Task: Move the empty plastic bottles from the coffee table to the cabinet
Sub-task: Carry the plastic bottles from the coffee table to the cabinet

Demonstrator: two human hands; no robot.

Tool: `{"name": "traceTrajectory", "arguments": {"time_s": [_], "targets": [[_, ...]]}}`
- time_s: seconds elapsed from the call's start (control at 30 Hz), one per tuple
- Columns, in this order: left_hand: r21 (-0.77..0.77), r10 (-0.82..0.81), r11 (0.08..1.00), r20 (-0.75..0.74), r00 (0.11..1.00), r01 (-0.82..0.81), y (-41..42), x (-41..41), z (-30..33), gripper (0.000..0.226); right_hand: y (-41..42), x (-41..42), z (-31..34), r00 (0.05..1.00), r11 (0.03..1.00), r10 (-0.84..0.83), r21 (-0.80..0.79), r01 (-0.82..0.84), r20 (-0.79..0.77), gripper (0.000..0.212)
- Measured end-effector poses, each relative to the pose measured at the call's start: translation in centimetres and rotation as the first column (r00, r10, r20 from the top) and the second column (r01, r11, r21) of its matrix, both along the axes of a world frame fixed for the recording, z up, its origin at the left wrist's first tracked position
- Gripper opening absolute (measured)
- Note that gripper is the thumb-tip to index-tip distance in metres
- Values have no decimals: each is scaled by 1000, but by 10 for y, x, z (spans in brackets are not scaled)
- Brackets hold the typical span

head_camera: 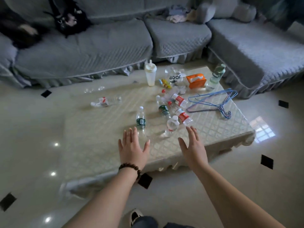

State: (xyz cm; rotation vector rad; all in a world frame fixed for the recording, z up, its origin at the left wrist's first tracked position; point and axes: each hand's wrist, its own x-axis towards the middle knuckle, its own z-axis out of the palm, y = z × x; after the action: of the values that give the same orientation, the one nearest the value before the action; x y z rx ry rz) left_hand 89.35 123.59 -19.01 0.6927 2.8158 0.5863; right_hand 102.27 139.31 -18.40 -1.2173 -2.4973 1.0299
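Note:
Several empty plastic bottles lie on the low coffee table (pixel 222 134). A green-label bottle (pixel 140 118) lies just beyond my left hand (pixel 132 148). A small clear bottle (pixel 171 126) and a red-label bottle (pixel 183 116) lie just beyond my right hand (pixel 193 147). Another green-label bottle (pixel 162 107) and a red-label bottle (pixel 178 99) lie farther in. One red-label bottle (pixel 106 101) lies alone at the left. Both hands are held over the near side of the table, fingers spread, holding nothing. No cabinet is in view.
On the far side of the table stand a white tumbler with a straw (pixel 150 74), an orange tissue box (pixel 196 80) and a green-capped bottle (pixel 216 74). Blue wire hangers (pixel 217 102) lie at the right. A grey sofa (pixel 98 46) wraps behind. A glossy tiled floor surrounds the table.

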Motion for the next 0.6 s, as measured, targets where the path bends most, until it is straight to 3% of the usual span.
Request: {"name": "traceTrajectory", "arguments": {"time_s": [0.27,0.6], "targets": [[-20,14,1000,17,1000,-14,-34,-63,-14,74,-27,-58,-12,1000,1000,-5,5,5,18,58],[-56,-28,998,68,997,32,36,-102,-56,74,50,-88,-64,987,984,-144,-99,151,74,71]]}}
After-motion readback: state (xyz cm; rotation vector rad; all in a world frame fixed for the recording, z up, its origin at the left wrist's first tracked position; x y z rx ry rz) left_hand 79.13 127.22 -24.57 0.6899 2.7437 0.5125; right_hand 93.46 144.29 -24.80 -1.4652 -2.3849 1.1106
